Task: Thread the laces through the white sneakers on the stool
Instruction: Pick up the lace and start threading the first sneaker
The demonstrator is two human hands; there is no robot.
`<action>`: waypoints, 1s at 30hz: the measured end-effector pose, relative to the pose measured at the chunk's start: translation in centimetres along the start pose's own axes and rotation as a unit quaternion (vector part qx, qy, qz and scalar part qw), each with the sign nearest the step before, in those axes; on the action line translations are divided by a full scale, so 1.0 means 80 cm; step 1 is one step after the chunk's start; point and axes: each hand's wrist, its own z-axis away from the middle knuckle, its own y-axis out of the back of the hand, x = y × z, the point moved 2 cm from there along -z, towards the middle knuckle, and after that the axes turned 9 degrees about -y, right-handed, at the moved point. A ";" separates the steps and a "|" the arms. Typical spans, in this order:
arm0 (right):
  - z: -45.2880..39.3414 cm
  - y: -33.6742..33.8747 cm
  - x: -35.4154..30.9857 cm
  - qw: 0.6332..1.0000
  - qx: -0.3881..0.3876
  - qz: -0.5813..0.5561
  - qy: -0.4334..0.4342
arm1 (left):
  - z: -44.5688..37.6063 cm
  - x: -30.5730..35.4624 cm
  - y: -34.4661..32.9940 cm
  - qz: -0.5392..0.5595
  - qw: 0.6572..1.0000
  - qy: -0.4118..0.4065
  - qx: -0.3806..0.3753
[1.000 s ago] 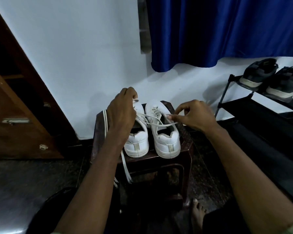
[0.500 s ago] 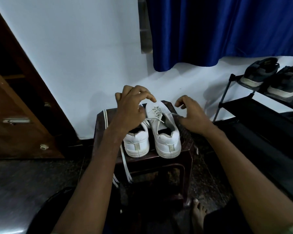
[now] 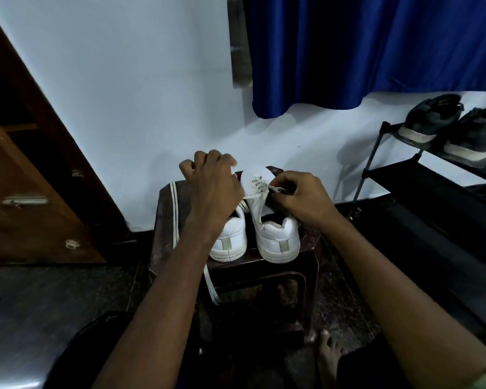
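Since half a second ago both hands have closed in over the right sneaker (image 3: 275,234) at frame centre. Nearest, a loose lace (image 3: 209,284) hangs limp off the stool (image 3: 306,265) edge: soft, light, best pinched near its tip. Behind it the two sneakers stand heels toward the camera. Farther up, the right hand (image 3: 300,199) pinches the threaded lace (image 3: 257,186) by the eyelets; the left hand (image 3: 216,186) is curled, seemingly holding the other strand.
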 end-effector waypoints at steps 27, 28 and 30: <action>-0.002 -0.015 -0.009 0.991 0.073 0.060 0.096 | 0.003 0.024 -0.017 0.316 0.929 0.057 -0.183; -0.003 -0.017 -0.010 0.995 0.070 0.014 0.063 | 0.003 0.023 -0.018 0.318 0.929 0.054 -0.182; -0.007 -0.020 -0.013 0.975 0.035 -0.206 -0.077 | 0.004 0.022 -0.020 0.330 0.924 0.056 -0.183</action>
